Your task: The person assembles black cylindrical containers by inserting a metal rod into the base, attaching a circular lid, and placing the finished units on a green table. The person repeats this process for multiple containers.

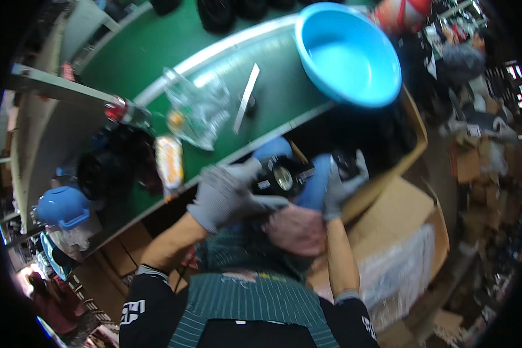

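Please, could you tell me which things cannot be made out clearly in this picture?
All in the head view:
- Left hand: some fingers hidden behind the black part it holds.
- Dark object at the right hand: blurred, so its shape and any grip are unclear.
- Inside of the cardboard box: lost in shadow.
- Black things: cut off by the top edge.

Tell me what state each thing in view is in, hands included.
Left hand: gloved, closed on black part
Right hand: gloved, fingers spread by a dark piece, grip unclear
Blue basin: open side up
Plastic bag: crumpled
White strip: lying on the green table
Cardboard box: open
Orange-and-white packet: lying, seal unclear
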Demonstrator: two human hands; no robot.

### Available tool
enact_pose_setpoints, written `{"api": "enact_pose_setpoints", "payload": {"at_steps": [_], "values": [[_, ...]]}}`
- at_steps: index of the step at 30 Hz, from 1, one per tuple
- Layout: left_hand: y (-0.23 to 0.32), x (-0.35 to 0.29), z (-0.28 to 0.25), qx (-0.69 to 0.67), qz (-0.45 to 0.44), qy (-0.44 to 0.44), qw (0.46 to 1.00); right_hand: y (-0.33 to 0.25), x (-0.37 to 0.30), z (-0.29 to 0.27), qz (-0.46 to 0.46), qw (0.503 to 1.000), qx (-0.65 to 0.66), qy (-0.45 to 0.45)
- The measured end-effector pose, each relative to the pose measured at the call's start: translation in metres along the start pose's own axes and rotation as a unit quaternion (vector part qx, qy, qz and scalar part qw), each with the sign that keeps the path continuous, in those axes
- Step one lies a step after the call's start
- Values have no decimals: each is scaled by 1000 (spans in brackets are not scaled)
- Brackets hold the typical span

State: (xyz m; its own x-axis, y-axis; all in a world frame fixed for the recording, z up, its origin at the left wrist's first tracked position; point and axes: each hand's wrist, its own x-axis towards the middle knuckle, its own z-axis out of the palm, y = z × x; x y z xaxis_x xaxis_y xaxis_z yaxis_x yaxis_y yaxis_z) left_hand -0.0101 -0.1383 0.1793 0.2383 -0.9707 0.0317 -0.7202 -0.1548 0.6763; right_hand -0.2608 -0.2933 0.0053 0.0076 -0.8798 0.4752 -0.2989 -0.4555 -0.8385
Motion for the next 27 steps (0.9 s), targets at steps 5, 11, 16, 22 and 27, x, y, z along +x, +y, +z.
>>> {"api": "enact_pose_setpoints", "payload": {"at_steps": [5,11,16,22,27], "values": [[16,-11,-4,-103,-61,-55,991,-46,-2,-12,72,988,136,-11],[7,-7,6,-131,-42,-35,990,-132,1,-5,-65,973,100,-195],[17,-11,11,-110,30,-40,993,-146,-2,-11,-9,970,92,-224],[11,-18,4,-73,64,-57,994,-154,26,-56,-51,915,16,-399],[10,-24,10,-38,113,-42,992,-203,54,-61,22,872,-119,-474]]}}
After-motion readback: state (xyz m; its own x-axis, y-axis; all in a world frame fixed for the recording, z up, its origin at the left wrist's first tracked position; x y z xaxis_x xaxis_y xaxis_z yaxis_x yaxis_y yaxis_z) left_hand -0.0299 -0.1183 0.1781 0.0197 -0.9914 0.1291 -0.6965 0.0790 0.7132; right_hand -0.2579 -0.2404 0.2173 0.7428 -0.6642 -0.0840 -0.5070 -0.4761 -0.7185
